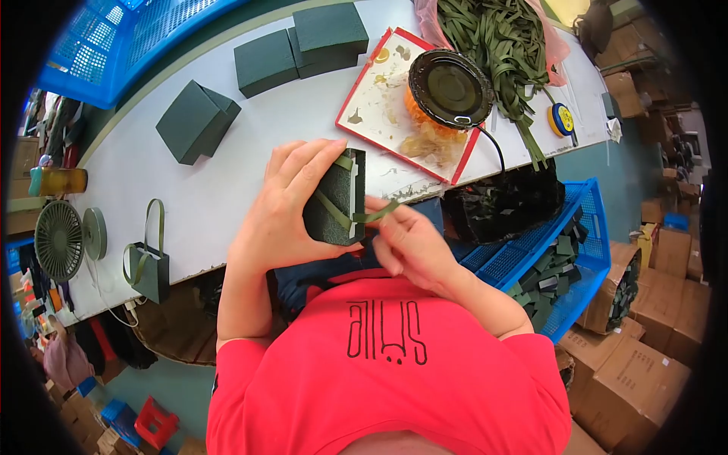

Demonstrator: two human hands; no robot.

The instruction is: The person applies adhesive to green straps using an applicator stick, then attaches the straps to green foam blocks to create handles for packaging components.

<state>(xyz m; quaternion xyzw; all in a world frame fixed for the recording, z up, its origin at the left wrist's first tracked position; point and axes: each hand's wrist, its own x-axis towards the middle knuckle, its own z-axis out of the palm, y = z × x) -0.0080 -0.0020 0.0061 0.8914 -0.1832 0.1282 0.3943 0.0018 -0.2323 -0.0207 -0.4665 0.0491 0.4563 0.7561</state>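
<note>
My left hand [287,205] is wrapped round a dark green box [331,199], holding it up at the table's front edge. A green ribbon [334,208] runs across the box. Its loose end is pinched between the fingers of my right hand [409,241], just right of the box. Several closed dark green boxes [199,123] sit on the white table [144,182] beyond my left hand. A small green bag [151,271] with ribbon handles stands at the table's left part.
A red-edged tray [371,106] holds a round black-topped pot [450,89] with a cable. Behind lie a heap of green ribbons [497,42] and a yellow tape measure [560,120]. A fan [59,240] stands left. A blue crate [588,258] of green pieces is at right.
</note>
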